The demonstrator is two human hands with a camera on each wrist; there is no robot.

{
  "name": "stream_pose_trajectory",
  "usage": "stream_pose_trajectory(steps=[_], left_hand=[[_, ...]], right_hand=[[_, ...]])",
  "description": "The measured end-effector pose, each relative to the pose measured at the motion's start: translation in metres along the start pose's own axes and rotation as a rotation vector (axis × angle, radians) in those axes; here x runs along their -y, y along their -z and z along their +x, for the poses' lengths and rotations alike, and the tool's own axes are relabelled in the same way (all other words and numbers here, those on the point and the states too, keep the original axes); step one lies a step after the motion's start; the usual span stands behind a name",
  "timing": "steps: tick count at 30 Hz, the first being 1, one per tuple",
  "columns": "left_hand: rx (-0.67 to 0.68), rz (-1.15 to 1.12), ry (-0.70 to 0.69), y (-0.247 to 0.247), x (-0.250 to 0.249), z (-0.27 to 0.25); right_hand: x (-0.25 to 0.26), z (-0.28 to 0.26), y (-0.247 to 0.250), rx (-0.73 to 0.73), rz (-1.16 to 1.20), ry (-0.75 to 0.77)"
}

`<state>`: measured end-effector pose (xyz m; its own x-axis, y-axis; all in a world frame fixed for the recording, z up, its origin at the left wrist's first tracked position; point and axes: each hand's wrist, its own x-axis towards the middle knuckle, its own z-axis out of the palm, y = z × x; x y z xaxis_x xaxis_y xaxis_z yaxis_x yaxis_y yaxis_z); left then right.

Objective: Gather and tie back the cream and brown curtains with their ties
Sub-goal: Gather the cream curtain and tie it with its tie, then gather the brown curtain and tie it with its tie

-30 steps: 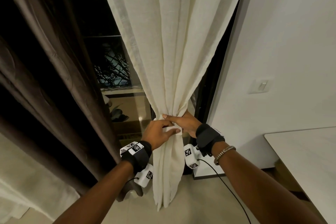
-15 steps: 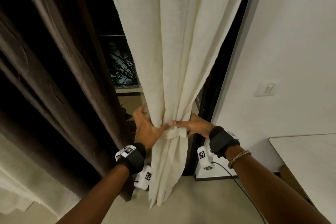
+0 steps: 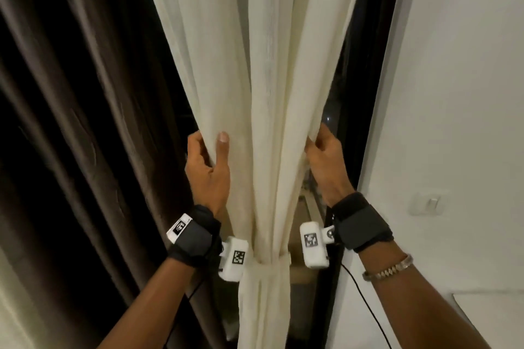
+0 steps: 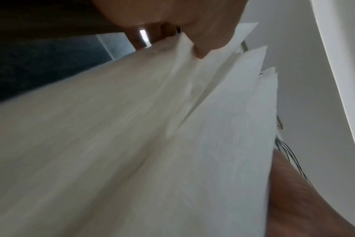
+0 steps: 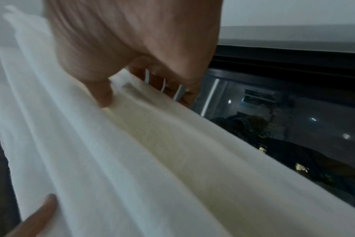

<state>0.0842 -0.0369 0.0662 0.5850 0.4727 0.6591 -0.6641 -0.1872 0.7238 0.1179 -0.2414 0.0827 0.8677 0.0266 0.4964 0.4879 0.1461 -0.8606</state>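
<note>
Since before: both our hands have risen from the tie to the folds above it
Left hand (image 3: 208,171): we grip the left edge of the cream curtain (image 3: 263,93), thumb in front, fingers curled behind
Right hand (image 3: 326,161): we pinch the curtain's right edge, fingers curled round the fold
Tie (image 3: 269,268): cream band wrapped round the gathered curtain, below both our wrists
Brown curtain (image 3: 85,122): hangs loose to the left, beside the cream one
Wall (image 3: 453,93): white, on the right
</note>
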Motion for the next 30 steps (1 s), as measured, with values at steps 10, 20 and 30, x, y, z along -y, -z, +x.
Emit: stream_pose_trajectory(steps=[10,20,30], left_hand=[[-0.153,0.073,0.039,0.016,-0.01,0.025],[0.012,0.278,0.047,0.042,0.018,0.006],[-0.004,0.343,-0.318,0.179,0.008,-0.03]], right_hand=[[0.005,0.012,0.021,-0.492,-0.197,0.178],[-0.008,0.014,0.001,-0.929,-0.328,0.451],[-0.05,-0.095,-0.2,-0.313,-0.496,0.721]])
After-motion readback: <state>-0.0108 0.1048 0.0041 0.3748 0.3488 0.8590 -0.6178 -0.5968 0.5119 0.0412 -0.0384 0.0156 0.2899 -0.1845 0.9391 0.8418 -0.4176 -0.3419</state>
